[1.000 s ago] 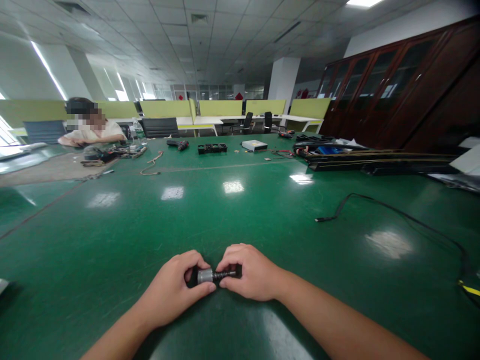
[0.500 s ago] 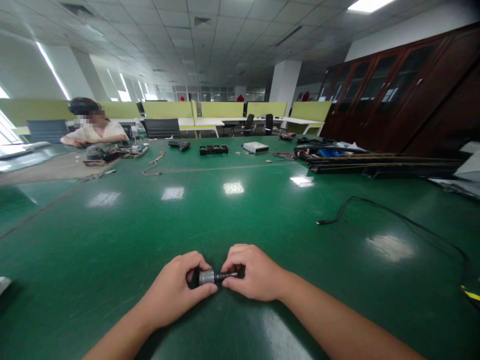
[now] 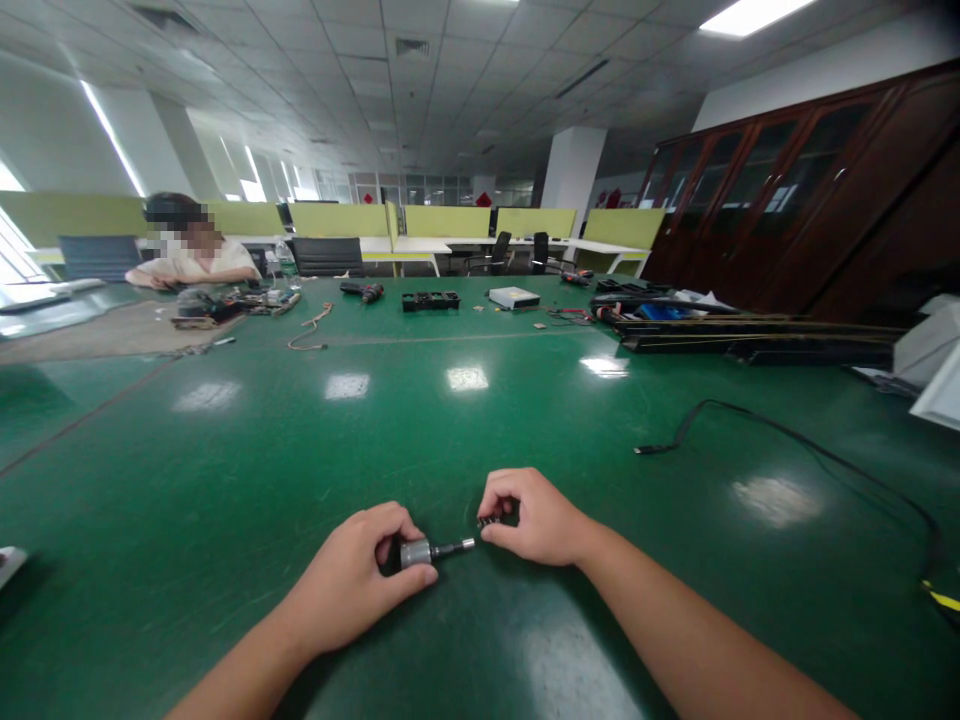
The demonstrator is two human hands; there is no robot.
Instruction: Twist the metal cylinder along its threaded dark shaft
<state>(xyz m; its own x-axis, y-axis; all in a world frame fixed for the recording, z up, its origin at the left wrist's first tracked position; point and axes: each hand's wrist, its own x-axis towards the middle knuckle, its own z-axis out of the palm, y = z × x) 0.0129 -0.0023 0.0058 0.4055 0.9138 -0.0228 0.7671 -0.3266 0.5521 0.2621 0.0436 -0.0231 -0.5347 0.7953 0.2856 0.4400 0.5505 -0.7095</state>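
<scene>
Thumb and fingers of a person's left hand [image 3: 349, 562] grip a gray metal cylinder [image 3: 415, 553] low over a green table [image 3: 420, 430], its thin shaft [image 3: 450, 549] pointing toward the right hand [image 3: 541, 515], whose fingertips pinch a small dark coiled spring [image 3: 490, 520]. The spring is apart from the shaft, just beyond its bright tip. From here I cannot tell whether the cylinder touches the tabletop. To the right of the 2 hands, a black cable [image 3: 750, 409] curves across the glossy surface. Farther out lie a power drill [image 3: 362, 291], a black slotted part [image 3: 431, 301] and a flat white box [image 3: 514, 297]. At far left, a co-worker [image 3: 217, 262] in a pale top sits near 1 clear bottle [image 3: 286, 262]. Beyond, yellow-green partitions [image 3: 447, 221] cross the office; dark wooden cabinets [image 3: 735, 205] stand at right.
</scene>
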